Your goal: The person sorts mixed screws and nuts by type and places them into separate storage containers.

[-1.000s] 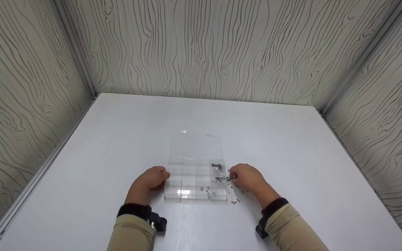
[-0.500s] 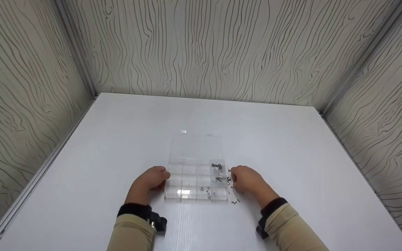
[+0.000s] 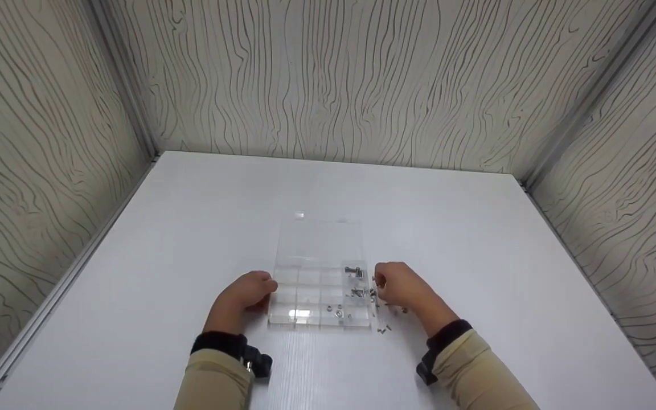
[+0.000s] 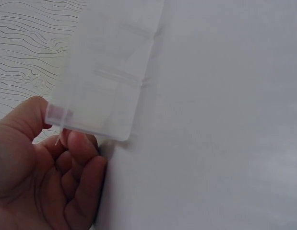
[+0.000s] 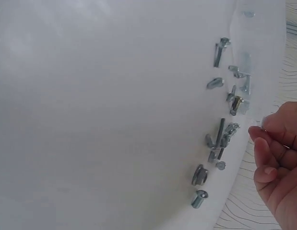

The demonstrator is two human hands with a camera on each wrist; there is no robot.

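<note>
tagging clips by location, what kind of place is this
Probably a staged recording booth, not a real workshop: a bare white table boxed in by wood-grain panel walls, with only a clear compartment box and loose screws on it.

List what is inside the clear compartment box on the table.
The clear compartment box holds small metal screws in its right-hand cells and a washer-like piece near the front. The other cells look bare. What the right hand pinches cannot be made out.
</note>
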